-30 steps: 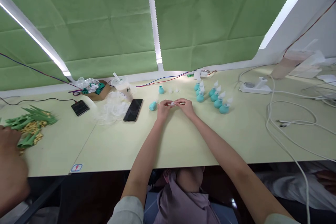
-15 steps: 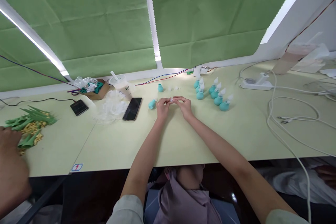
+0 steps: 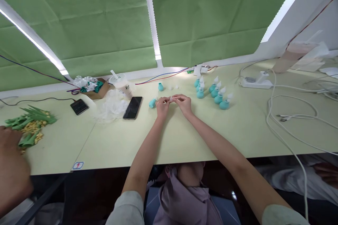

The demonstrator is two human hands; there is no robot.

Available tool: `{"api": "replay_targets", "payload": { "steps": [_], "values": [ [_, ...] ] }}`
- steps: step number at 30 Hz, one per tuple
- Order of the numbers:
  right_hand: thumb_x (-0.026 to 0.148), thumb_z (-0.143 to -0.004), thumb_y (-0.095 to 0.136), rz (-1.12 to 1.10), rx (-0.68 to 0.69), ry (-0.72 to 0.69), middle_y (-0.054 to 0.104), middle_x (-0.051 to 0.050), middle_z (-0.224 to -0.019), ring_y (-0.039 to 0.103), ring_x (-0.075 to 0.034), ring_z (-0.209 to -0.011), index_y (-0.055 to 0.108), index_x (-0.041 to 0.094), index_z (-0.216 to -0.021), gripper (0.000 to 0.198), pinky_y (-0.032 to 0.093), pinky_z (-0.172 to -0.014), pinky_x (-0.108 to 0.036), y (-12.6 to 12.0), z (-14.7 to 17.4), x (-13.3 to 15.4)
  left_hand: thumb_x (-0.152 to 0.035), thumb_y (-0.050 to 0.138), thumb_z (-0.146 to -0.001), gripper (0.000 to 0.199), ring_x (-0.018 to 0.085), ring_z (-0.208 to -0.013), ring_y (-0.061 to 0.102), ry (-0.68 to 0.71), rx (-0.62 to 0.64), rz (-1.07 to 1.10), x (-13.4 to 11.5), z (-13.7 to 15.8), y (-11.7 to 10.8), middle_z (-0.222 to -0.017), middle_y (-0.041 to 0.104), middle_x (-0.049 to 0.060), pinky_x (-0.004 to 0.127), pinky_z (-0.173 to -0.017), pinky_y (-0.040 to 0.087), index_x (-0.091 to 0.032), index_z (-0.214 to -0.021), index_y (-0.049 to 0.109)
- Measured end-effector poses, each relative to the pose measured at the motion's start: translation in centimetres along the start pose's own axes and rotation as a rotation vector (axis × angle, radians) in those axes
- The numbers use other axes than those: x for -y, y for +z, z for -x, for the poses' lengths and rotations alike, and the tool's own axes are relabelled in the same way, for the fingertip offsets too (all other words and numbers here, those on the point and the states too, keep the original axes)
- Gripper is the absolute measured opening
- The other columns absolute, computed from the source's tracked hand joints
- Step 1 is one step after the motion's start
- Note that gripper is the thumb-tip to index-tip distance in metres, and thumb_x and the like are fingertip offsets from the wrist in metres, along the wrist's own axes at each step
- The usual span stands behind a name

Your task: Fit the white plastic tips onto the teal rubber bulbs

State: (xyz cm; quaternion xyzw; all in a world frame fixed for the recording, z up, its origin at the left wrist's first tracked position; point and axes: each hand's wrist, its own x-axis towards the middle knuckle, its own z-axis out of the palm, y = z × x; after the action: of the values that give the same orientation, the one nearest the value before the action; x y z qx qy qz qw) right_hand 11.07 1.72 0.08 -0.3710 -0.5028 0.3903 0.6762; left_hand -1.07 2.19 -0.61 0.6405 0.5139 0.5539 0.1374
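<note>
In the head view, a small whitish piece (image 3: 171, 99) lies directly between the two hands, at their fingertips and just above the pale, smooth tabletop (image 3: 182, 144). The left hand (image 3: 162, 105) pinches it from the left and the right hand (image 3: 185, 104) from the right, so neither is clearly nearer; its long axis is too small to make out. Just left of the left hand, a rounded turquoise bulb with a whitish tip (image 3: 152, 103) lies tipped over, its tip end apparently towards the right and far side. Beyond the hands stands a matte turquoise vase-shaped bulb without a tip (image 3: 160, 87), with loose small white pieces (image 3: 177, 87) to its right. Farther right, round-bellied turquoise bulbs with translucent flame-shaped tips (image 3: 218, 99) stand in two slanting rows. To the left lie a glossy black phone (image 3: 132, 108) and crinkled clear plastic (image 3: 112, 108).
</note>
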Motion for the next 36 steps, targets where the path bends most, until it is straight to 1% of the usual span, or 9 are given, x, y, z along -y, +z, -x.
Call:
{"api": "replay_targets", "payload": {
  "steps": [5, 10, 13, 18, 20, 25, 28, 31, 36],
  "values": [
    [0.041, -0.063, 0.073, 0.014, 0.027, 0.040, 0.070, -0.005, -0.084, 0.065, -0.020, -0.083, 0.071, 0.020, -0.071, 0.023, 0.052, -0.082, -0.035, -0.2, -0.2, -0.1, -0.027, 0.066, -0.074, 0.006, 0.014, -0.066, 0.055, 0.014, -0.005, -0.049, 0.6, -0.1, 0.3, -0.073, 0.067, 0.001, 0.029, -0.067, 0.043, -0.021, -0.073, 0.068],
    [0.041, -0.061, 0.074, 0.027, 0.089, 0.114, 0.070, -0.006, -0.099, 0.064, -0.019, -0.089, 0.071, 0.021, -0.089, 0.034, 0.050, -0.082, -0.034, -0.9, -0.8, -0.2, -0.028, 0.065, -0.076, 0.007, 0.014, -0.068, 0.056, 0.065, 0.021, -0.072, 0.8, -0.2, 0.3, -0.077, 0.068, 0.002, 0.028, -0.068, 0.044, -0.022, -0.079, 0.068],
    [0.043, -0.062, 0.072, 0.075, 0.115, 0.141, 0.070, -0.006, -0.098, 0.064, -0.020, -0.093, 0.071, 0.020, -0.079, 0.029, 0.049, -0.084, -0.033, -1.2, -1.0, -0.5, -0.027, 0.065, -0.076, 0.006, 0.014, -0.068, 0.055, 0.070, 0.054, -0.093, 0.7, -0.2, 0.2, -0.075, 0.067, 0.001, 0.028, -0.068, 0.044, -0.022, -0.078, 0.068],
    [0.044, -0.059, 0.073, 0.086, 0.042, 0.140, 0.071, -0.006, -0.083, 0.065, -0.019, -0.081, 0.067, 0.018, -0.071, 0.029, 0.050, -0.080, -0.032, -1.3, -1.1, -1.0, -0.025, 0.066, -0.076, 0.011, 0.014, -0.069, 0.055, 0.064, 0.064, -0.097, 0.3, -0.2, -0.1, -0.078, 0.067, 0.002, 0.028, -0.070, 0.044, -0.021, -0.086, 0.070],
    [0.043, -0.063, 0.070, 0.170, 0.010, 0.123, 0.071, -0.005, -0.082, 0.065, -0.018, -0.078, 0.067, 0.018, -0.073, 0.027, 0.050, -0.077, -0.031, -1.6, -1.3, -1.1, -0.023, 0.065, -0.077, 0.016, 0.015, -0.072, 0.055, 0.056, 0.062, -0.110, 0.4, -0.4, -0.2, -0.080, 0.067, 0.003, 0.029, -0.072, 0.044, -0.021, -0.093, 0.069],
    [0.033, -0.070, 0.063, 0.588, -0.046, 0.160, 0.072, 0.000, -0.083, 0.063, -0.015, -0.067, 0.069, 0.023, -0.078, 0.015, 0.048, -0.071, -0.030, -2.7, -2.0, -1.6, -0.012, 0.053, -0.083, 0.025, 0.017, -0.083, 0.055, 0.020, 0.097, -0.163, 1.2, -0.9, -0.5, -0.085, 0.067, 0.005, 0.030, -0.076, 0.043, -0.021, -0.101, 0.068],
    [0.027, -0.071, 0.061, 0.738, -0.027, 0.202, 0.072, 0.001, -0.084, 0.063, -0.015, -0.070, 0.070, 0.024, -0.080, 0.012, 0.047, -0.070, -0.029, -2.9, -2.8, -2.3, -0.009, 0.050, -0.084, 0.027, 0.018, -0.084, 0.056, -0.011, 0.087, -0.163, 1.8, -1.1, -0.5, -0.085, 0.068, 0.005, 0.031, -0.079, 0.043, -0.020, -0.101, 0.068],
    [0.023, -0.071, 0.061, 0.878, -0.001, 0.186, 0.072, 0.001, -0.085, 0.064, -0.016, -0.078, 0.070, 0.026, -0.081, 0.014, 0.047, -0.073, -0.028, -2.9, -4.4, -2.9, -0.011, 0.053, -0.083, 0.024, 0.017, -0.081, 0.057, -0.056, 0.092, -0.134, 2.0, -1.2, -0.4, -0.084, 0.069, 0.004, 0.031, -0.077, 0.044, -0.020, -0.098, 0.070],
    [0.022, -0.072, 0.061, 1.045, -0.097, 0.203, 0.072, -0.003, -0.088, 0.064, -0.019, -0.082, 0.072, 0.024, -0.085, 0.016, 0.046, -0.071, -0.028, -3.3, -7.7, -4.0, -0.019, 0.062, -0.079, 0.014, 0.014, -0.073, 0.057, -0.105, 0.096, -0.093, 1.7, -1.1, -0.4, -0.083, 0.070, 0.004, 0.029, -0.074, 0.045, -0.020, -0.089, 0.072]
  ]
}}
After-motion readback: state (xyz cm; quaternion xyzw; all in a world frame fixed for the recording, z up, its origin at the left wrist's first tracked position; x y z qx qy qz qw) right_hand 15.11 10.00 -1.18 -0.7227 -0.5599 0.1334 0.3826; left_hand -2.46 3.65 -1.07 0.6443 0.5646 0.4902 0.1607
